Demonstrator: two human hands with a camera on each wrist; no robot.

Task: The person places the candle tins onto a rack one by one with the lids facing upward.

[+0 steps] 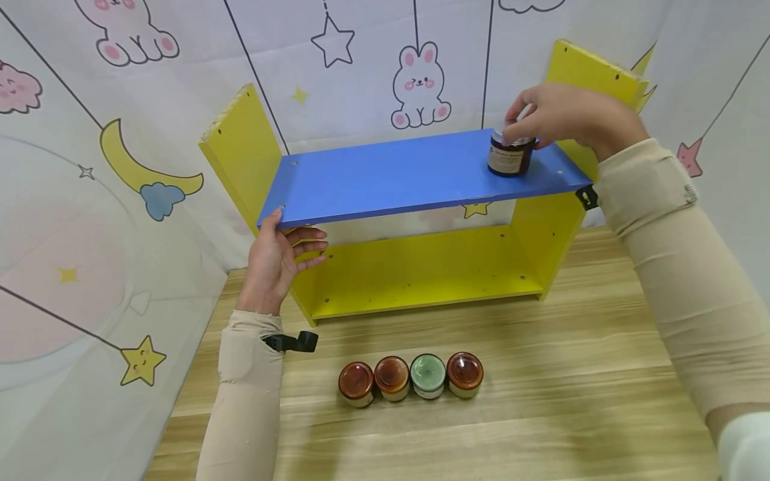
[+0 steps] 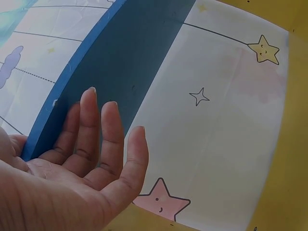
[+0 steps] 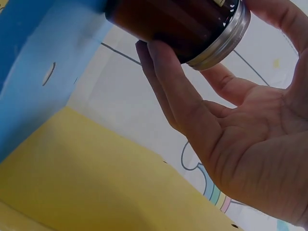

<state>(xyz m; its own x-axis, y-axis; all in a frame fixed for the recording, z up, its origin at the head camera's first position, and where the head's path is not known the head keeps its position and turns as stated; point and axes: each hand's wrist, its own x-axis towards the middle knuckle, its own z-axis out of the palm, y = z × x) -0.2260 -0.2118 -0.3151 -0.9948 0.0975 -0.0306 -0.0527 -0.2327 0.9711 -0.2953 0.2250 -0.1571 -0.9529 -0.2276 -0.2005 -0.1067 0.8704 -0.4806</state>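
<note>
Four jars (image 1: pixel 392 375) stand side by side in a row on the wood-grain table (image 1: pixel 541 414); three show glossy reddish-brown tops, and the green jar (image 1: pixel 428 372) is third from the left. What they contain cannot be made out. A fifth, the dark brown jar (image 1: pixel 508 159), is upright at the right end of the blue shelf (image 1: pixel 385 174), with a pale label facing forward and a silvery rim at the top. Its glass is too dark to show the contents.

The right hand (image 1: pixel 559 113) pinches this jar around its top from above, thumb and fingertips on opposite sides, partly covering the lid. The left hand (image 1: pixel 273 264) holds the shelf's front left corner, thumb above and the other fingers spread loosely below.

Yellow side panels (image 1: pixel 243 157) rise past both ends of the shelf, the right one close behind the right hand. Beneath the shelf, a yellow bottom board (image 1: pixel 415 274) spans the unit. Behind hangs a white backdrop (image 1: pixel 373 93) printed with rabbits and stars.
</note>
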